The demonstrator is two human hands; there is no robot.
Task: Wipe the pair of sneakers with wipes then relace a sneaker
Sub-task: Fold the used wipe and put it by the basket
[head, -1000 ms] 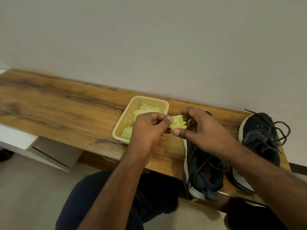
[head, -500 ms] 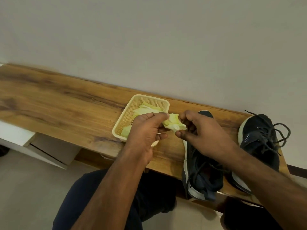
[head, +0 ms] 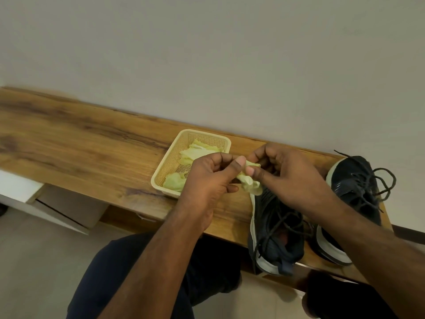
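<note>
A pale yellow-green wipe (head: pixel 250 184) hangs crumpled between my two hands, above the toe of the nearer sneaker. My left hand (head: pixel 211 178) pinches its left end with thumb and forefinger. My right hand (head: pixel 282 173) pinches the right end. Two dark navy sneakers with white soles stand on the wooden bench (head: pixel 80 148). The nearer sneaker (head: pixel 276 236) has loose laces and points away from me, its toe hidden by my right hand. The second sneaker (head: pixel 354 192) stands to its right with untied laces, partly behind my right forearm.
A cream plastic mesh basket (head: pixel 165 166) with more wipes (head: pixel 195 153) sits on the bench left of my hands. A plain wall runs directly behind the bench. A white drawer unit (head: pixel 30 199) stands below the bench at left. My knees are under the bench edge.
Both hands have kept working the wipe between them; it now hangs lower and more stretched out, over the nearer sneaker's toe. The sneakers and basket have not moved.
</note>
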